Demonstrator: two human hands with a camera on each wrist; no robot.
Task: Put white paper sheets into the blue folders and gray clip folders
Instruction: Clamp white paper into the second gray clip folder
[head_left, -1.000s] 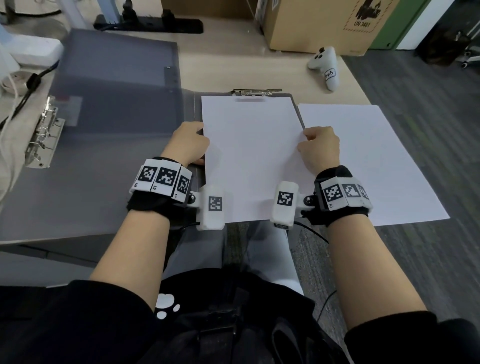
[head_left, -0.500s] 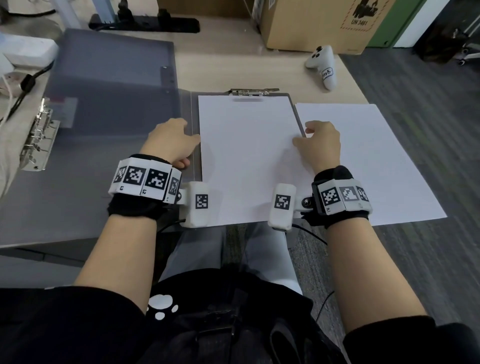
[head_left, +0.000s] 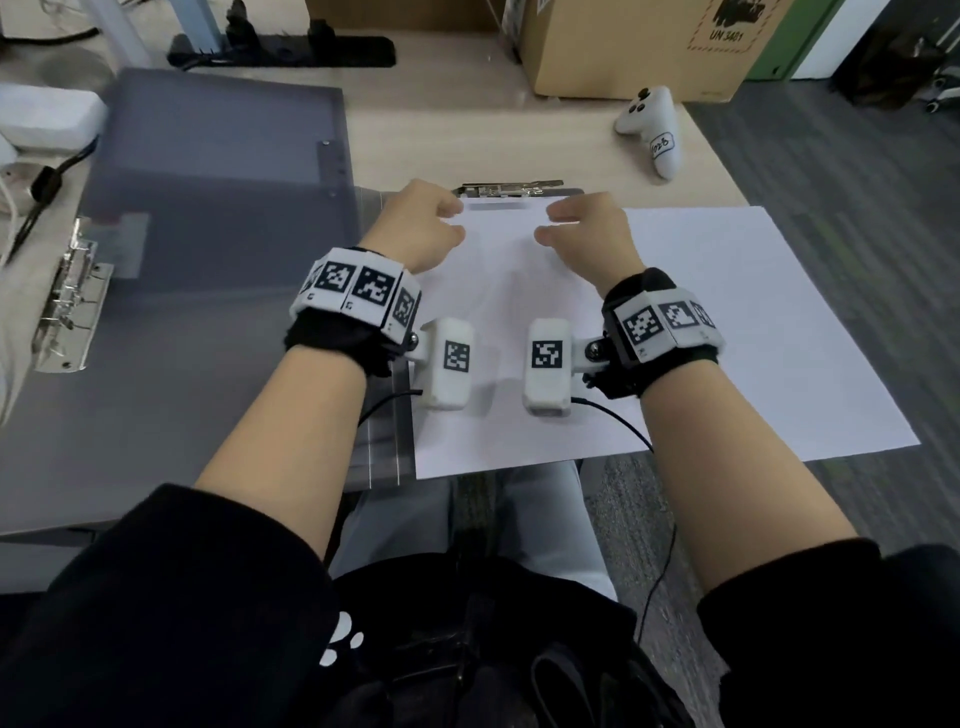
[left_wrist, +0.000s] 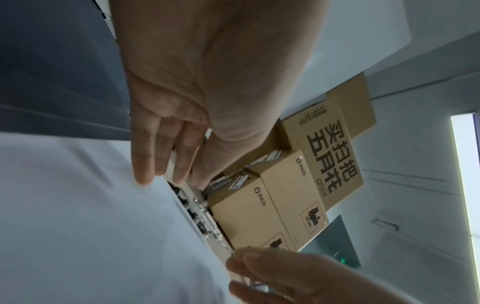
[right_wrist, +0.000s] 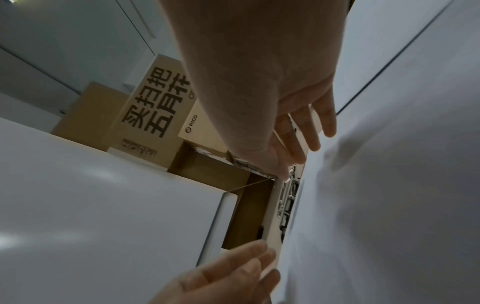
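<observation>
— While both hands sit at the top of the white paper sheet (head_left: 498, 332), where exactly is that sheet?

— Middle of the head view, flat on the open gray clip folder (head_left: 218, 291), its upper edge right at the silver metal clip (head_left: 511, 188). A second white paper sheet (head_left: 769, 332) lies to its right on the light wooden counter (head_left: 447, 140), its lower corner hanging past the edge.

— What is the left hand (head_left: 415, 228) doing?

— Its fingers (left_wrist: 145, 156) are nearly straight and loosely together, tips down on the sheet's upper left edge by the clip. It grips nothing.

— And the right hand (head_left: 582, 228)?

— Much the same: fingers (right_wrist: 311, 131) extended with slight gaps, reaching to the clip at the sheet's upper right. Whether the tips touch the metal I cannot tell. It holds nothing.

— Anything else around?

— A silver ring-binder mechanism (head_left: 70, 306) at the left edge of the frame, a white game controller (head_left: 652, 127) at the upper right, and brown cardboard boxes (head_left: 639, 41) along the top.
</observation>
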